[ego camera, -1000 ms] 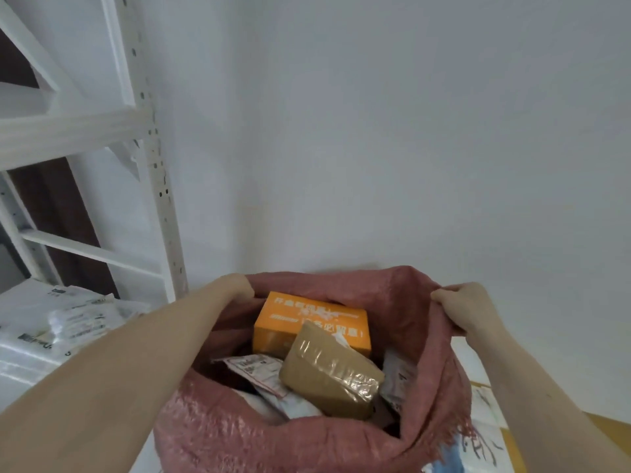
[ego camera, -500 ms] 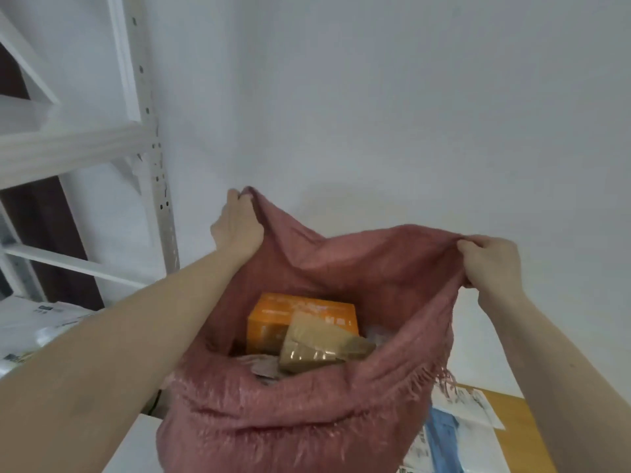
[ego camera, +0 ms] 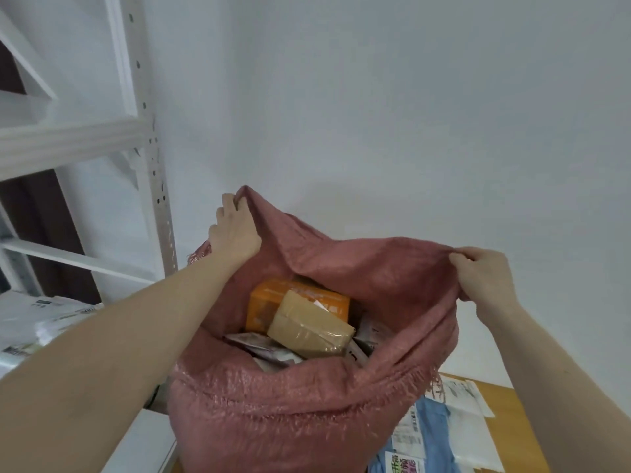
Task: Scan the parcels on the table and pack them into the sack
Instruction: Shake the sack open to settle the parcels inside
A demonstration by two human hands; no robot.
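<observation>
Wall (ego camera: pixel 392 97), plain white, fills most of the frame. White metal shelving (ego camera: pixel 136 131) runs down the left edge, perforated upright, with white plastic mailers (ego camera: pixel 30 322) stacked on a lower level at mid-left. Sack (ego camera: pixel 273 411), pink woven, frayed rim, sits lower centre with its mouth wide and facing the camera. Left hand (ego camera: pixel 235 230) grips the far-left rim, fingers curled over the fabric, pulling it up to a peak left of centre. Right hand (ego camera: pixel 485 274) pinches the right rim at centre right, fingers clenched on a fold of fabric. Inside the sack: orange box (ego camera: pixel 273 302) at the back, tan taped parcel (ego camera: pixel 310 327) lying tilted across its front and touching it, flat mailers (ego camera: pixel 259 346) with labels underneath both. Wooden table (ego camera: pixel 505 404) shows at lower right, just beside the sack, carrying a blue mailer (ego camera: pixel 433 435) and white labelled mailers (ego camera: pixel 467 428) that overlap each other.
</observation>
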